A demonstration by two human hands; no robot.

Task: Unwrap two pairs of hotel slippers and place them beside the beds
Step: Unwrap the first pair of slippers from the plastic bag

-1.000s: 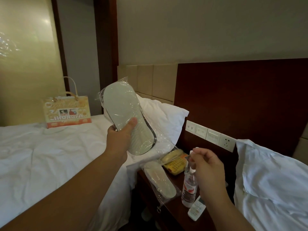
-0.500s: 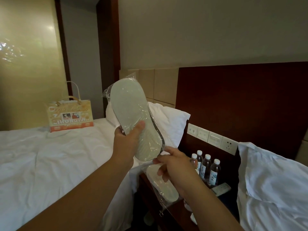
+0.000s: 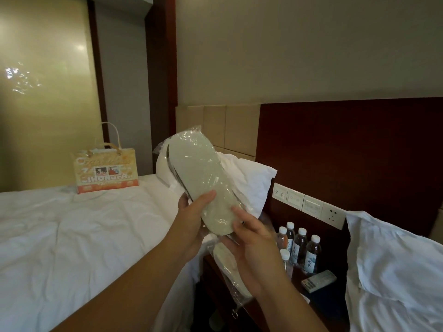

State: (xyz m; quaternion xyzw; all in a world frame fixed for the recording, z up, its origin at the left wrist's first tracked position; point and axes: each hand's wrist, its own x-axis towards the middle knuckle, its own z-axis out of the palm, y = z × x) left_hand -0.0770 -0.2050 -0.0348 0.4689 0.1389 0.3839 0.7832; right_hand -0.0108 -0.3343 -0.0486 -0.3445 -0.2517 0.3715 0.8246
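You have the first wrapped pair of slippers (image 3: 203,185) up in front of you, tilted toe-end up and to the left, above the gap between the left bed (image 3: 72,236) and the worktop (image 3: 330,298). Expect it to be very light and thin, with soles that flex rather than hold rigid, and the clear film around it looks slick and crinkly, so it may slide under your fingers if you only pinch plastic. Grip through the film onto the sole itself near the heel end, and look for the loose film at either end, where it bunches, as the place to tear or pull open. Your left hand (image 3: 191,219) is wrapped around the lower part of the pack, thumb pressed across the pale sole and fingers behind. Your right hand (image 3: 251,240) is partly curled, its fingertips touching the heel end of the pack; you cannot tell whether it has caught the film yet. The second wrapped pair (image 3: 230,271) lies flat on the worktop below your right hand, still sealed, beside the water bottles (image 3: 299,245) and a remote (image 3: 318,280).
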